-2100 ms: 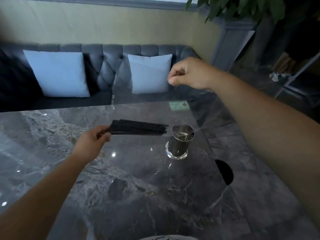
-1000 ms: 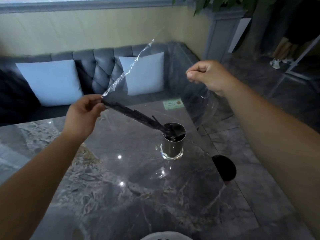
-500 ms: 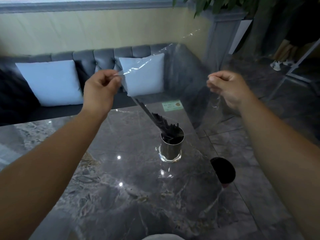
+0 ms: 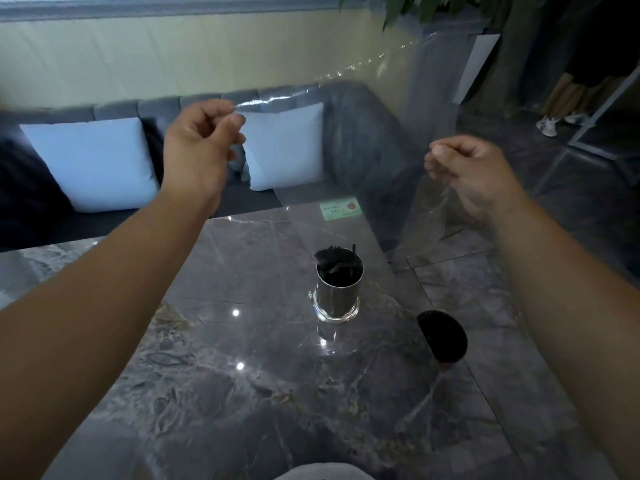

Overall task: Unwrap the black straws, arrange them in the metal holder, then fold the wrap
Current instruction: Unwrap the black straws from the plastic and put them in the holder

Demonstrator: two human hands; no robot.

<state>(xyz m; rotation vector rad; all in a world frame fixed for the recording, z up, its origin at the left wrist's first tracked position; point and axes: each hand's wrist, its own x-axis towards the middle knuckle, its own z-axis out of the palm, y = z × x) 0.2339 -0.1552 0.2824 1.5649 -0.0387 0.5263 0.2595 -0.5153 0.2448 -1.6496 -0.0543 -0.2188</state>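
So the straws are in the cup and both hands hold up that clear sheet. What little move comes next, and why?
Probably bring the two hands together to make the first fold. The straws already sit in the holder, and the wrap hangs empty, stretched between the left hand and right hand, each pinching an edge. One straw stands higher than the rest, so it may want tidying afterwards.

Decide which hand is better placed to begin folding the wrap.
Probably the left hand: it pinches the clear wrap's raised top edge and could swing it across to the right hand, which pinches lower.
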